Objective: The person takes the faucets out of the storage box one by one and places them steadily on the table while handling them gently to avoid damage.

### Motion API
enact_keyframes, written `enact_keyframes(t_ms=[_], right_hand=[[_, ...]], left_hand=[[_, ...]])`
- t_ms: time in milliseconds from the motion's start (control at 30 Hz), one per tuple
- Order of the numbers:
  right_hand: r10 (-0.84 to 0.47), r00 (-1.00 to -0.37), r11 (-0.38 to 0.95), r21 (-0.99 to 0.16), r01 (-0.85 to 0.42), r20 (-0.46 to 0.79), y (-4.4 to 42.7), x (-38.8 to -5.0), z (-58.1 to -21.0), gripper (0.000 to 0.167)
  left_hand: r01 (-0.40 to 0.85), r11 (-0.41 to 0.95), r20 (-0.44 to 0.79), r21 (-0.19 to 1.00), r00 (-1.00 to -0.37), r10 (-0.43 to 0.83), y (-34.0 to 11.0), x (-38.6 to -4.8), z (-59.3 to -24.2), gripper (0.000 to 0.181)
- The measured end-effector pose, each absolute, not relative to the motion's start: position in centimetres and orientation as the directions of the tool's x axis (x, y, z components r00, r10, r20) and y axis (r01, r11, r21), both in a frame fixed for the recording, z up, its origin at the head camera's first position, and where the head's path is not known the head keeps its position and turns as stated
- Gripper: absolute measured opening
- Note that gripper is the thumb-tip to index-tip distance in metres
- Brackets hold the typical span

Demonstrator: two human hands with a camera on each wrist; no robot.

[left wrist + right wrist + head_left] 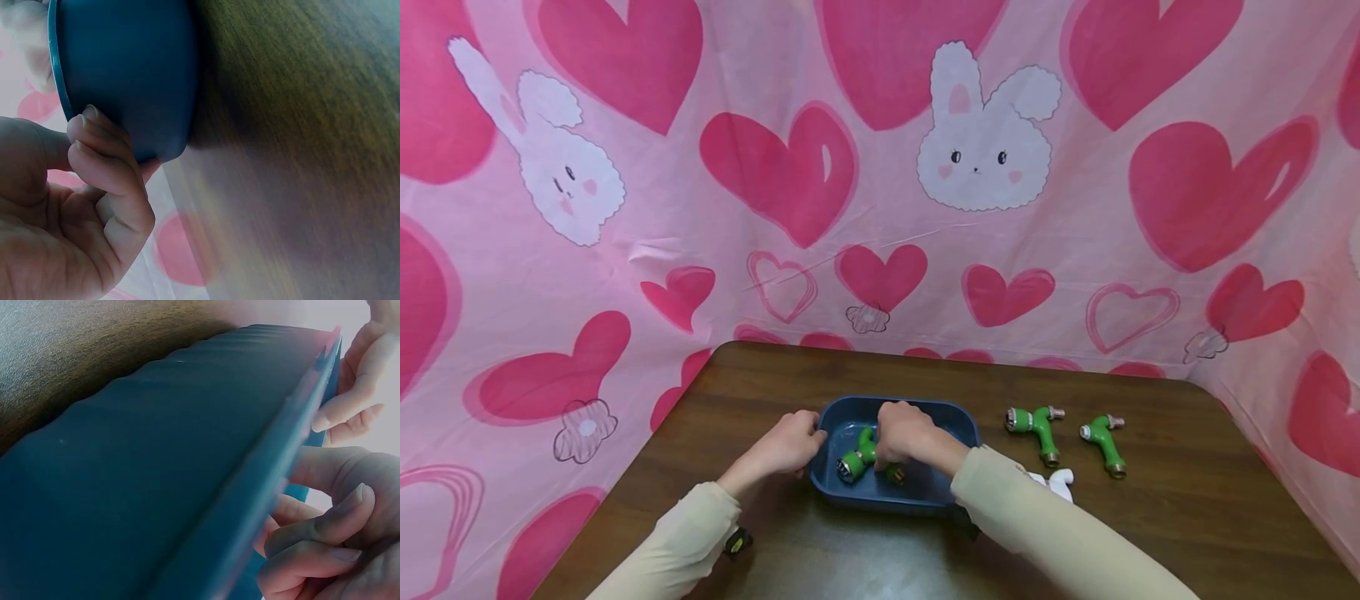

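Note:
A blue plastic basin (842, 497) stands on the table. My left hand (788, 442) grips its left rim, fingers bent against the outer wall and thumb on the inner side, as the left wrist view shows. My right hand (904, 429) reaches down inside the basin, its fingers curled at a green tap (865, 450) with a silver round end and a brass end. That hand covers the tap's middle. In the right wrist view the basin wall (156, 450) hides the tap, and only the bent fingers (312, 531) show beyond the rim.
Two more green taps, one with a silver round end (1041, 429) and one with a white end (1103, 446), lie right of the basin on the brown wooden table (1210, 500). A white curved piece (1062, 483) is partly hidden by the right sleeve. A pink patterned cloth (880, 200) hangs behind.

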State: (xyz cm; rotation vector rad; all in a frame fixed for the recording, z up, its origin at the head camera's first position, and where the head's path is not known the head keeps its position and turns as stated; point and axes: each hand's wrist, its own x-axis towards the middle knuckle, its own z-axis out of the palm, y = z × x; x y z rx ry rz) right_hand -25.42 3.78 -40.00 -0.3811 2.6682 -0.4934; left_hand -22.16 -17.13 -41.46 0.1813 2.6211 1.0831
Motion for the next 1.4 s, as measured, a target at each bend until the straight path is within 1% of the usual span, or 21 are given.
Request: enact_keyframes(t_ms=[200, 433, 800, 967, 1133, 1400], right_hand=[[-0.349, -0.883, 0.884, -0.423, -0.199, -0.313, 4.2, -25.3, -39.6, 0.025], [-0.35, -0.892, 0.882, -0.422, -0.21, -0.286, 4.6, -25.2, -39.3, 0.024], [-0.386, -0.88, 0.859, -0.455, -0.234, -0.277, 5.1, -24.8, -38.7, 0.022], [-0.383, -0.883, 0.86, -0.454, -0.234, -0.271, 5.3, -24.8, -38.7, 0.023], [-0.383, -0.885, 0.859, -0.456, -0.235, -0.264, 5.5, -24.8, -38.4, 0.02], [-0.356, -0.896, 0.862, -0.463, -0.206, -0.265, 5.8, -24.6, -37.9, 0.018]], left_hand=[[0.003, 0.713, -0.227, 0.701, -0.947, 0.227, -17.1, -22.2, -41.5, 0.017], [0.001, 0.713, -0.228, 0.701, -0.947, 0.226, -17.1, -22.2, -41.6, 0.018], [0.011, 0.708, -0.216, 0.706, -0.949, 0.23, -17.2, -22.2, -41.8, 0.015], [0.011, 0.709, -0.213, 0.705, -0.95, 0.227, -17.1, -22.2, -41.7, 0.015], [0.003, 0.714, -0.213, 0.701, -0.954, 0.213, -17.1, -22.2, -41.7, 0.018], [-0.001, 0.717, -0.218, 0.697, -0.953, 0.211, -17.1, -22.2, -41.8, 0.021]])
